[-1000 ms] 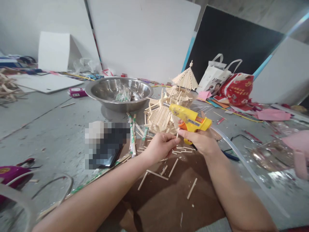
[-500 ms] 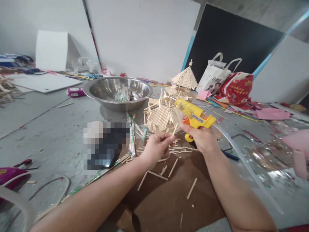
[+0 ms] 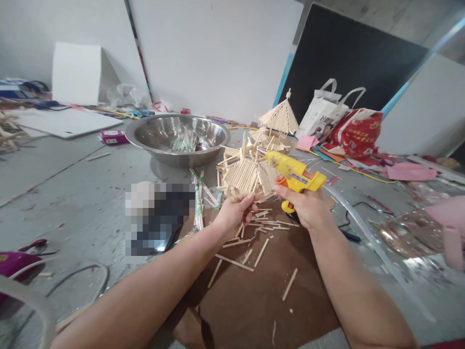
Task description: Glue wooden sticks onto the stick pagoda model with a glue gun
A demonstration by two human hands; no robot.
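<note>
Wraps the right hand (image 3: 308, 203) around the yellow glue gun (image 3: 290, 167), near and right of the stick model (image 3: 241, 175), and pinches the left hand (image 3: 234, 213), cannot tell on what. Could scorch the left hand or smear the model by swinging the likely hot gun left, or scatter loose sticks (image 3: 261, 252) by dropping it.

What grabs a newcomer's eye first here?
Probably the bright yellow glue gun in the right hand, right of center, its nozzle pointing toward the stick model. That model, a pale wooden-stick structure with a pointed roof rising behind it, stands mid-picture just beyond the hands. Next, likely the wide steel basin on the floor, left of the model, with wrapped sticks inside.
</note>
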